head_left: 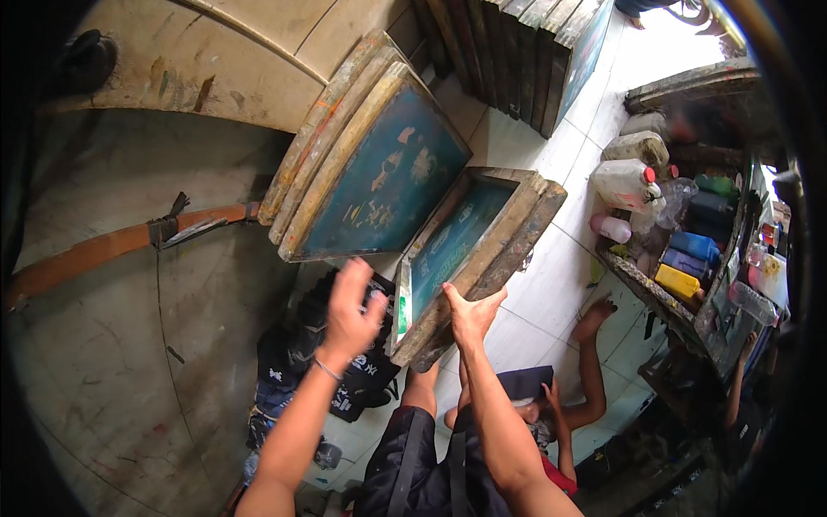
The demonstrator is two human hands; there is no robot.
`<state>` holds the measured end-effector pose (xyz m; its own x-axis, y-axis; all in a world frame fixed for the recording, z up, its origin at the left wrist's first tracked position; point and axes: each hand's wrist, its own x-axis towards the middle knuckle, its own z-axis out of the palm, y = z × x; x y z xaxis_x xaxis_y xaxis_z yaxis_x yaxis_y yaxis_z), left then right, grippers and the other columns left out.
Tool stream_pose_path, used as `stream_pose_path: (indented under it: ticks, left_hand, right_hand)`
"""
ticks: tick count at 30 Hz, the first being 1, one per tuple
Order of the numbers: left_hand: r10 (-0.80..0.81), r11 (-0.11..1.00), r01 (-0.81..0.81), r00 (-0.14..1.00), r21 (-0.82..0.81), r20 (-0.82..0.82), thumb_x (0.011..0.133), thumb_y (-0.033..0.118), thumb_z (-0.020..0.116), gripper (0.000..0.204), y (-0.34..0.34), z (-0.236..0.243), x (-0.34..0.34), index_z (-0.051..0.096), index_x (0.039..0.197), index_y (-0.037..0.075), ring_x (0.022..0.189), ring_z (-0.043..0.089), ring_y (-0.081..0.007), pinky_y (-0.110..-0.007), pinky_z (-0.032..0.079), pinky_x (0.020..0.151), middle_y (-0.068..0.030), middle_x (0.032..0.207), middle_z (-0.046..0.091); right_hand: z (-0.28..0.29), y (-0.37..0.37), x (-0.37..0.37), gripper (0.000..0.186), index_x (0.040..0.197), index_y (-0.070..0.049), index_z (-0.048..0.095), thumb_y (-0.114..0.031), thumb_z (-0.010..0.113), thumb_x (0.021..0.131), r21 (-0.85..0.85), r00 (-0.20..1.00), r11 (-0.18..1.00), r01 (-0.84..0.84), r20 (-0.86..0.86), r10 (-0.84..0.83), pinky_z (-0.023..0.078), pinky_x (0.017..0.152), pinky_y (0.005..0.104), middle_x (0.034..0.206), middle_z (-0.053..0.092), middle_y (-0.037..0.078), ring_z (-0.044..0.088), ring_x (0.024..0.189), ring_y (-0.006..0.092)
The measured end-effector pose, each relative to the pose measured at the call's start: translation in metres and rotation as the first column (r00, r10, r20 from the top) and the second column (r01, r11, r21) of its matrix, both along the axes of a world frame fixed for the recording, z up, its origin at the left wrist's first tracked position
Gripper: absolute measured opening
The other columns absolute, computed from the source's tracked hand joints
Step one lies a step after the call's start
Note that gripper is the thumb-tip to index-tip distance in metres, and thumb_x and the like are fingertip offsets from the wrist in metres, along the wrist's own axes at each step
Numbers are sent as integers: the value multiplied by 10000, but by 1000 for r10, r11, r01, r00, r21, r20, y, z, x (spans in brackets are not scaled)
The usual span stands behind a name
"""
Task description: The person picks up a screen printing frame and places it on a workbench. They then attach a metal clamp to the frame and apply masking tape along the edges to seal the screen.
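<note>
My right hand (pixel 472 317) grips the near long edge of a screen printing frame (pixel 457 237), its thumb over the wooden rim. Green-blue mesh with faint printed marks fills that frame. Another wooden frame (pixel 536 226) lies against its back, and both tilt together. Slightly blurred, my left hand (pixel 347 314) hovers empty beside the frame's near left corner, fingers apart. Just beyond it, several more screen frames (pixel 379 172) lean in a stack, the front one showing dark teal mesh with worn patches.
Upright frames (pixel 525 69) stand in a row at the back. Jugs and coloured bottles (pixel 689 250) crowd a shelf on the right. Dark printed cloth (pixel 332 345) lies piled by my left arm. A person (pixel 560 422) sits on the tiled floor close to my right arm, holding a dark flat object.
</note>
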<state>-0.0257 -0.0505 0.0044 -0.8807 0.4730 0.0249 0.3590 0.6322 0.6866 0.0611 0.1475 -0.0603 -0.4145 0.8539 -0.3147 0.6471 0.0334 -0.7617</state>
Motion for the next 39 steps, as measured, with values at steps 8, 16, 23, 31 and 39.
stream_pose_path:
  ticks: [8,16,23,31,39]
  left_hand:
    - [196,852,-238,971,-467,-137,964,361,606,734,-41,-44,-121,320,1546,18,1528,48,-427,-578,125,1211,-180,1671,74]
    - [131,971,-106,986,-215,107,979,369,589,713,-23,-31,-51,333,1537,6,1495,216,-447,-623,138,1187,-272,1598,267]
    - [-113,991,128,948,-31,297,998,317,561,536,22,-10,37,504,1446,30,1458,341,-401,-565,201,1191,-235,1523,432]
    - [170,903,-242,960,-356,-222,948,337,629,776,-63,-33,-119,267,1571,47,1521,131,-418,-548,145,1219,-211,1651,150]
    - [167,860,-226,972,-457,-166,906,346,683,705,-61,-46,-135,415,1476,29,1515,101,-433,-562,122,1216,-182,1660,118]
  right_hand:
    - [-7,5,7,1071,1396,97,298,-270,932,615,-51,993,999,14,-120,-20,283,1132,482,1314,420,275,371,1299,415]
    - [-16,6,17,928,1382,46,317,-314,890,747,62,996,994,-89,-12,90,407,1057,393,1291,513,234,527,1205,335]
    - [-11,8,11,1007,1436,62,260,-376,873,768,-2,994,994,-106,41,106,387,1081,397,1338,493,249,502,1255,350]
    - [10,17,22,983,1401,58,293,-326,903,734,-100,988,994,-32,-156,16,404,1064,398,1305,514,248,520,1220,351]
    - [19,15,17,1060,1442,64,256,-341,909,712,-173,994,985,-2,-111,-17,379,1096,417,1370,469,275,483,1277,376]
